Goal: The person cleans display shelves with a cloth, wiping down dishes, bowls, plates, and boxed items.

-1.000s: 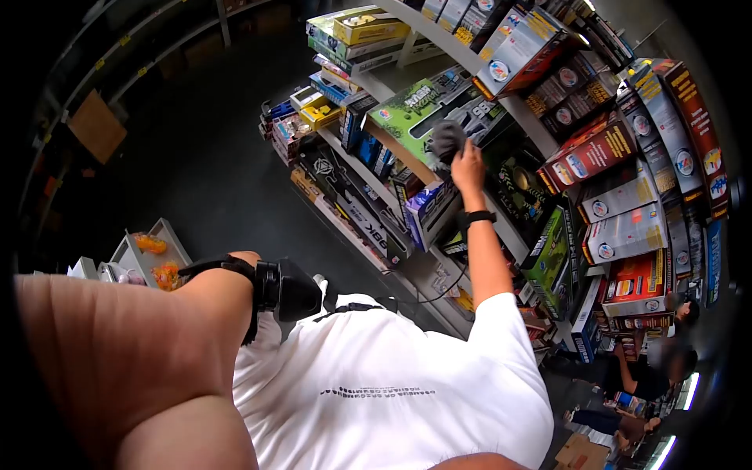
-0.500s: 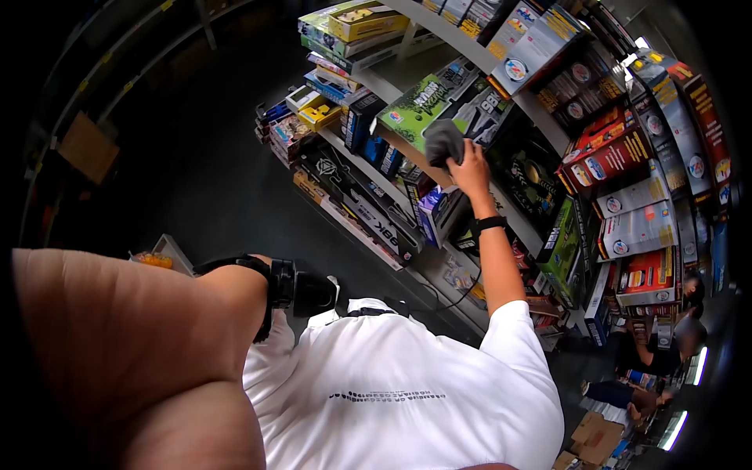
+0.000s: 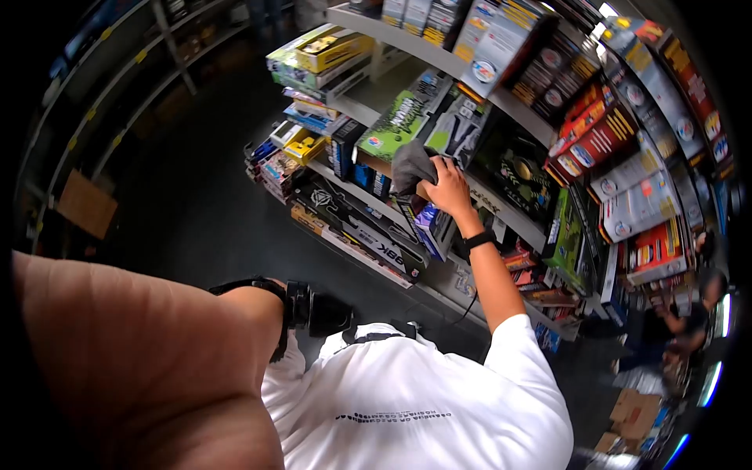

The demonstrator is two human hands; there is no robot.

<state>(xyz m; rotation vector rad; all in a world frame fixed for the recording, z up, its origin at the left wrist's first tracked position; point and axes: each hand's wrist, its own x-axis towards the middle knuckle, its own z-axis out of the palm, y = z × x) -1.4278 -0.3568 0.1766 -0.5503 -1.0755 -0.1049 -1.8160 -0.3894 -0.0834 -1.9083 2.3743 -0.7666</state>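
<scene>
grey cloth (image 3: 410,166) in right hand (image 3: 449,190)

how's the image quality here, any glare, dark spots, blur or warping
In the head view, the scene bends like a fisheye, falling to black at the corners; in the head view, tube lights glare at the right edge, while the shelves at upper left are dim; also in the head view, the person at far right is blurry.
</scene>
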